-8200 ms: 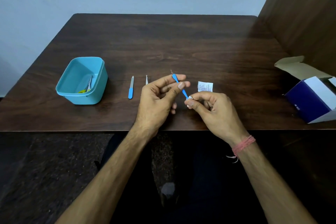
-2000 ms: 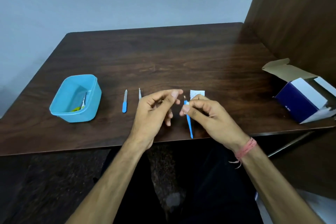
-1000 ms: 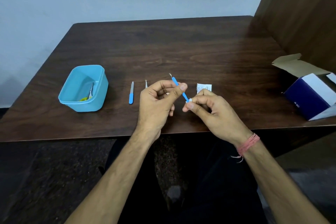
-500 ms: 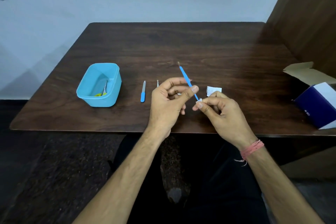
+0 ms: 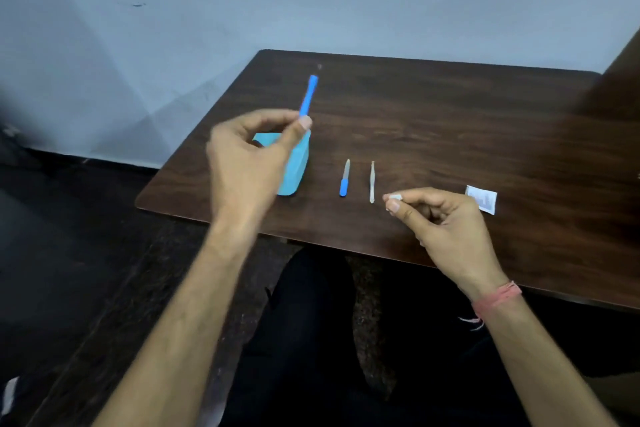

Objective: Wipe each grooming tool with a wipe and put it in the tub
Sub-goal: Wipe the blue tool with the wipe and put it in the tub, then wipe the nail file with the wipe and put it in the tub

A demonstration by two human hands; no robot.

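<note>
Left hand (image 5: pixel 247 163) pinches the blue-handled tool (image 5: pixel 309 95) between thumb and fingertips, other fingers curled. Tool is raised off the table, tilted slightly, far end pointing to about 1 o'clock; frame is motion-blurred, tip detail unreadable.

Left hand sits in front of the teal tub (image 5: pixel 294 166) and covers most of it; tub contents not visible. Tub is at roughly 9 o'clock from the loose tools.

Right hand (image 5: pixel 446 222) is curled, thumb and index pinching a small white wipe (image 5: pixel 395 198), hovering just above the table's near edge.

Still on the table (image 5: pixel 450 121): a small file with blue handle (image 5: pixel 345 178) and a pale slim tool (image 5: pixel 372 182), side by side, apart, both between the hands. White sachet (image 5: pixel 482 198) lies at 3 o'clock of the right hand, just beside it.
</note>
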